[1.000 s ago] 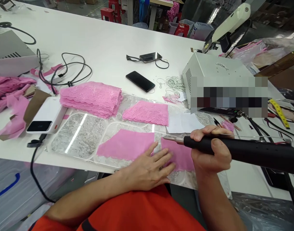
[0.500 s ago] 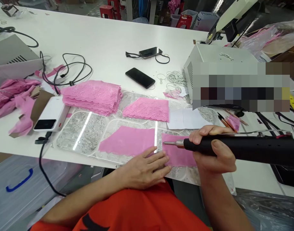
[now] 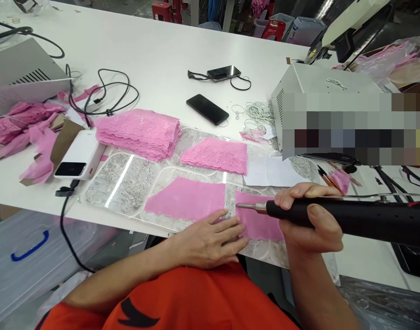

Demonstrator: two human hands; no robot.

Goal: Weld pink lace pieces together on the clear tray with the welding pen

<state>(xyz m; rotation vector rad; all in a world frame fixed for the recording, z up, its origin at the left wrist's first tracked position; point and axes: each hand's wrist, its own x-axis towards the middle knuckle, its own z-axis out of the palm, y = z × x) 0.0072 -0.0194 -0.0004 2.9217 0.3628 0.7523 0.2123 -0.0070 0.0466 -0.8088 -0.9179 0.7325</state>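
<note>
My right hand [image 3: 313,217] is wrapped round a thick black handheld tool [image 3: 354,220] with a narrow metal tip, which points left. The tip lies over the left edge of a pink fabric piece [image 3: 259,215]; whether it touches cannot be made out. My left hand [image 3: 213,240] lies flat with fingers stretched out. Its fingertips reach the gap between that piece and a second smooth pink fabric piece [image 3: 187,199] to the left. Behind them are a pink lace piece [image 3: 216,156] and a thick stack of pink lace [image 3: 137,133].
A grey-patterned mat [image 3: 123,183] lies under the fabric. Around it are a white power bank [image 3: 79,153] with a cable, a white paper [image 3: 275,172], two phones, a coil of thin cord [image 3: 259,112] and a grey metal box [image 3: 306,82].
The view has turned slightly left, so the table's things sit further right in the picture. Both hands and the tool keep nearly the same place over the fabric.
</note>
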